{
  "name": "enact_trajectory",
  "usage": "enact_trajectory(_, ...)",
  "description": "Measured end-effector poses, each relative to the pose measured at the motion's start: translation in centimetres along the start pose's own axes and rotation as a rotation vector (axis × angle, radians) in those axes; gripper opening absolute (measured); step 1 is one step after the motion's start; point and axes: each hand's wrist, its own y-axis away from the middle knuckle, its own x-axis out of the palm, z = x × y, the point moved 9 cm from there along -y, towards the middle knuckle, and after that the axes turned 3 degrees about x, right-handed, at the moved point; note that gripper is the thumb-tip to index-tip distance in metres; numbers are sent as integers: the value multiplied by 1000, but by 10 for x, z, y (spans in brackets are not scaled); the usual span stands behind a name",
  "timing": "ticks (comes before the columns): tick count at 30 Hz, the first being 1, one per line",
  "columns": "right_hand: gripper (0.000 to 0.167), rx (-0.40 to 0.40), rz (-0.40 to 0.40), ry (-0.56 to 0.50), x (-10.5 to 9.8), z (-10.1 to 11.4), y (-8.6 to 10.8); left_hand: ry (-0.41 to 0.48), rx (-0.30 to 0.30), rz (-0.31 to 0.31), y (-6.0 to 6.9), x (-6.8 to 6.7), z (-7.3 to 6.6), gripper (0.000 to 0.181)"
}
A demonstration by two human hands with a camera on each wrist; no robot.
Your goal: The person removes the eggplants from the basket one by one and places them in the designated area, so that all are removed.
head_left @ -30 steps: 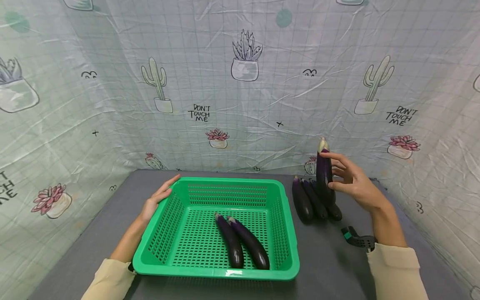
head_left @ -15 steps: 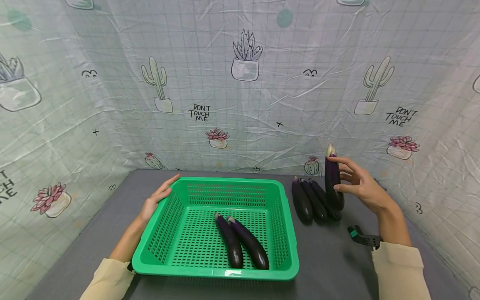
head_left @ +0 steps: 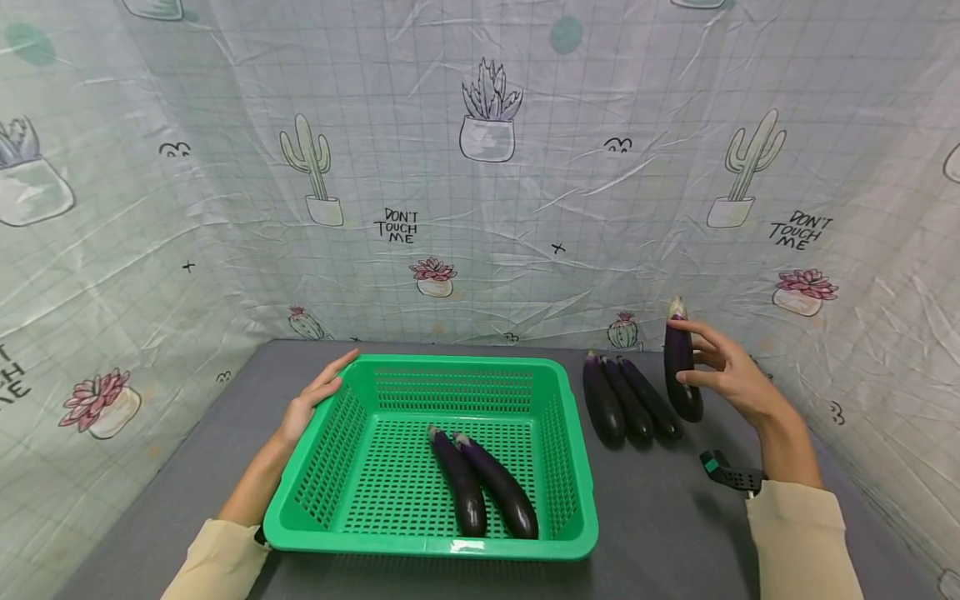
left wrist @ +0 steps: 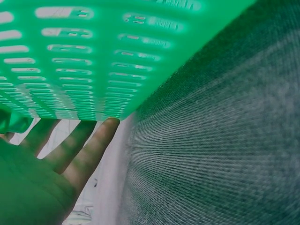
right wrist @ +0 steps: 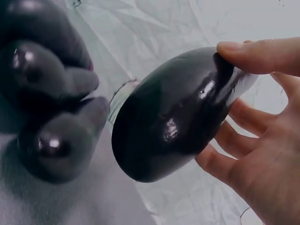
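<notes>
My right hand [head_left: 738, 379] grips a dark purple eggplant [head_left: 680, 367] near its pale stem end, thumb on one side and fingers on the other. That eggplant is nearly upright, just right of a row of three more eggplants [head_left: 633, 404] on the table. In the right wrist view the held eggplant [right wrist: 168, 117] shows its glossy round end, apart from the others. My left hand [head_left: 309, 400] rests on the left rim of a green plastic basket [head_left: 432, 546]. In the left wrist view its straight fingers [left wrist: 91, 150] lie against the outer wall. Two eggplants [head_left: 480, 483] lie inside the basket.
The grey table [head_left: 645, 517] reaches back to a cloth backdrop [head_left: 525, 208] printed with potted cacti, which also hangs along both sides. A black strap [head_left: 731, 475] with a green part sticks out from my right wrist.
My right hand has moved rightward and slightly lower with the eggplant, away from above the row, so the three lying eggplants show fully. The left hand and basket stay put.
</notes>
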Motion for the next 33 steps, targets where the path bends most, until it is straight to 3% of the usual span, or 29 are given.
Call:
enact_trajectory(8,75,65,-11,-51,-5,-23,1,-68,-2,-19,0,-3,1,55)
enact_trajectory(16,75,200,1,35,-8,-49,4,-29,-6,-7,1,-2,2,56)
enact_trajectory(26,74,220,7,81,-2,-69,0,94,-18,28,2,2,4,57)
enact_trajectory(33,72,182,10,115,4,-74,-1,-14,-13,-1,0,-1,5,56)
